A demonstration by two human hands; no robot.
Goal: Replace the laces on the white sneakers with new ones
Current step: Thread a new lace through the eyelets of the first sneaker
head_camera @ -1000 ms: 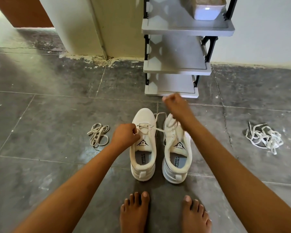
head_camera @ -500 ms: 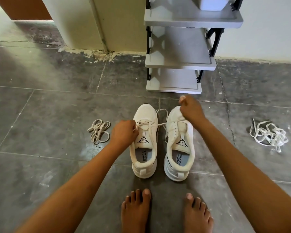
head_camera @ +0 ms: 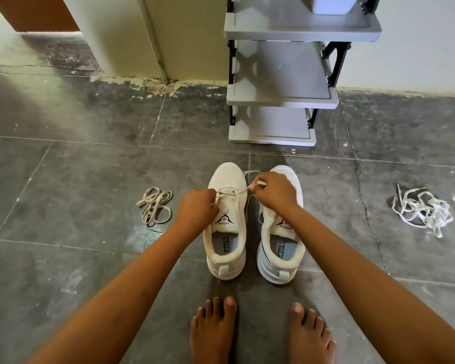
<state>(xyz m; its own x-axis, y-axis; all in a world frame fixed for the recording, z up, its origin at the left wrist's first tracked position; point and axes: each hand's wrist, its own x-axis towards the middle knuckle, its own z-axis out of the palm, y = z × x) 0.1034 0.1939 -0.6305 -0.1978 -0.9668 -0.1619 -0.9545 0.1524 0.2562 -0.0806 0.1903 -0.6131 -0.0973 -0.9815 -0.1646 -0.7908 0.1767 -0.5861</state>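
Observation:
Two white sneakers stand side by side on the grey tiled floor, toes pointing away from me: the left sneaker [head_camera: 227,232] and the right sneaker [head_camera: 280,248]. A cream lace [head_camera: 234,193] runs across the left sneaker's upper eyelets. My left hand [head_camera: 196,210] pinches that lace at the shoe's left side. Over the right sneaker's forefoot, my right hand [head_camera: 273,190] grips the lace's other end, pulled fairly taut between the hands.
A beige lace bundle [head_camera: 155,204] lies on the floor to the left, a tangled white lace pile [head_camera: 422,208] to the right. A grey tiered shoe rack [head_camera: 281,101] stands against the wall behind the sneakers. My bare feet [head_camera: 260,334] are just in front.
My right hand has come back down and left from beyond the right sneaker's toe to just beside the left sneaker, shortening the stretched lace. My left hand has stayed at the eyelets.

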